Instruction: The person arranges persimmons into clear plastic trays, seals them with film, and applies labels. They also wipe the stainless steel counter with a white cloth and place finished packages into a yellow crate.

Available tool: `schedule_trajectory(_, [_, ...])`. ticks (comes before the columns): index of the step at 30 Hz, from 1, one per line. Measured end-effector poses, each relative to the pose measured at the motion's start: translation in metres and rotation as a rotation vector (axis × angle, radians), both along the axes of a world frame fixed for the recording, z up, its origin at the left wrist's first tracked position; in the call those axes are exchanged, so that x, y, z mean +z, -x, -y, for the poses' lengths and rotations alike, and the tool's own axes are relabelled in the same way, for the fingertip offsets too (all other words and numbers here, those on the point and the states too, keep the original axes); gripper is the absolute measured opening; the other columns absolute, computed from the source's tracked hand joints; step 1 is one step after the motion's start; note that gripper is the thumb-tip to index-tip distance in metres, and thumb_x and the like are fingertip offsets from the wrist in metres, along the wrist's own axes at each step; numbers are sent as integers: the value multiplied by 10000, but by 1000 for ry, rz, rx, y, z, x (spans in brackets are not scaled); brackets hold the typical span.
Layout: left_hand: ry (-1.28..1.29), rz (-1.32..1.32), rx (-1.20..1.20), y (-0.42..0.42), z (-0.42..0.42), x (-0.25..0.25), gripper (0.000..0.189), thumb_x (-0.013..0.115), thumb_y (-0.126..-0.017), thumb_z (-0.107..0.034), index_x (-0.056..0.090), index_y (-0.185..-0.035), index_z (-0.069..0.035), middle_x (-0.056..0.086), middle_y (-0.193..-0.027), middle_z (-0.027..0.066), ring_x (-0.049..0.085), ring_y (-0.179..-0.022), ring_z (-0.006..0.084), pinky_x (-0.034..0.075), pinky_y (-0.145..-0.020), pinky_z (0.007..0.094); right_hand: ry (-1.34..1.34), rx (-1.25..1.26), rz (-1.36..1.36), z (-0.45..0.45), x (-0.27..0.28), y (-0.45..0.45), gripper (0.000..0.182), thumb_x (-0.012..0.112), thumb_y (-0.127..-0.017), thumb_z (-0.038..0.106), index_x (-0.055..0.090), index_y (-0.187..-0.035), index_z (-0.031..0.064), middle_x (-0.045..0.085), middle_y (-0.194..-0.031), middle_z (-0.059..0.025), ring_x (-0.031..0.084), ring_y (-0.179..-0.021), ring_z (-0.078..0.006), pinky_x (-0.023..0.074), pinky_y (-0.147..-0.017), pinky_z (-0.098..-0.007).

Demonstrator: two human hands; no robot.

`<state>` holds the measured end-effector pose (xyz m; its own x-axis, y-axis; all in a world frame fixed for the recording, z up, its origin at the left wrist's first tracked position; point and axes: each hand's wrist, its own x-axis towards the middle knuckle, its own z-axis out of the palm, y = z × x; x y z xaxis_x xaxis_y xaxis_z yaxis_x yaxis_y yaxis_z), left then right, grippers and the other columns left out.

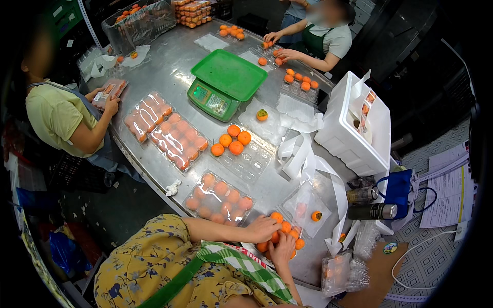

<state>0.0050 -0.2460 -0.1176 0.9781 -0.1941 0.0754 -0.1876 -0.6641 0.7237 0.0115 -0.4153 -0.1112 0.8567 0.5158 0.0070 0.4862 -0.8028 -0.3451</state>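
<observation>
At the table's near edge, both hands are on a cluster of orange persimmons (285, 227) in a clear plastic tray. My left hand (262, 230) curls its fingers over a persimmon (275, 236) on the cluster's left side. Close beside it, my right hand (282, 248) has its fingers bent around fruit at the front; the fingertips are partly hidden. To the left lies a closed clear clamshell pack (219, 198) full of persimmons. Right of the cluster, a single persimmon (316, 216) with its calyx showing rests on a clear plastic sheet.
A green weighing scale (227, 77) stands mid-table. Nearby are a part-filled tray (246, 158) and filled packs (179, 140). A white foam box (346, 127), white ribbon (308, 158) and metal flasks (371, 211) line the right. Two co-workers (65, 115) (323, 42) handle fruit.
</observation>
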Motion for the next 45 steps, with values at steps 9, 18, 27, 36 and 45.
schedule_trajectory(9, [-35, 18, -4, 0, 0, -1, 225, 567, -738, -109, 567, -963, -125, 549, -877, 44, 563, -870, 222, 361, -771, 373, -2, -3, -7, -1, 2, 0, 513, 731, -630, 197, 546, -1090, 66, 507, -1032, -114, 456, -1012, -311, 335, -883, -437])
schedule_trajectory(18, [-35, 43, 3, 0, 2, -12, 192, 573, -737, -121, 568, -929, -120, 551, -862, 39, 570, -848, 224, 374, -760, 376, 6, 2, 11, -1, 0, -2, 513, 732, -621, 194, 550, -1080, 58, 506, -1015, -115, 458, -1005, -313, 338, -883, -440])
schedule_trajectory(27, [-39, 36, -3, 0, 1, -5, 184, 569, -742, -121, 568, -926, -125, 545, -860, 37, 566, -856, 221, 370, -771, 375, 12, -7, 29, -2, 0, -2, 506, 755, -611, 168, 560, -1070, 82, 498, -988, -117, 459, -975, -313, 357, -849, -421])
schedule_trajectory(36, [4, 5, -12, 2, 1, -5, 213, 522, -745, -73, 549, -952, -117, 553, -853, 61, 561, -857, 244, 361, -752, 398, 6, -9, 1, 1, -6, -1, 502, 725, -631, 196, 551, -1080, 53, 499, -1019, -118, 456, -1003, -315, 336, -890, -441])
schedule_trajectory(45, [-47, 61, -60, -5, -5, -11, 220, 612, -694, -127, 561, -906, -103, 585, -830, 82, 580, -762, 289, 432, -678, 425, 2, -38, 25, -6, 10, -5, 488, 720, -641, 181, 527, -1070, 51, 484, -993, -153, 456, -959, -341, 360, -845, -436])
